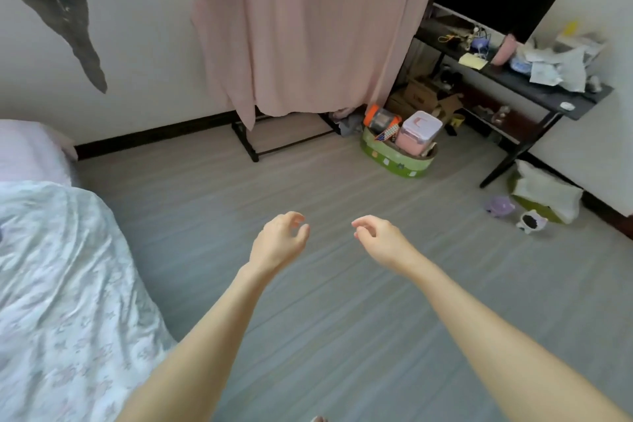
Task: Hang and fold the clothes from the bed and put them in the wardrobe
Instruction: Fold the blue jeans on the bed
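Observation:
Both my arms reach out over the grey floor. My left hand (pixel 279 240) and my right hand (pixel 376 238) hang side by side with loosely curled fingers and hold nothing. The bed (pixel 65 284), covered with a pale floral sheet, lies at the left, with a pink pillow (pixel 30 151) at its far end. No loose clothes show on the visible part of the bed. Ahead stands the wardrobe rack behind a pink curtain (pixel 308 27), its black frame (pixel 248 142) showing at the floor.
A green basket (pixel 394 158) with a pink box and bottles sits on the floor right of the curtain. A black desk (pixel 534 92) with papers and clutter stands at the right wall. Small bowls (pixel 531 221) and a bag (pixel 544 192) lie near its leg.

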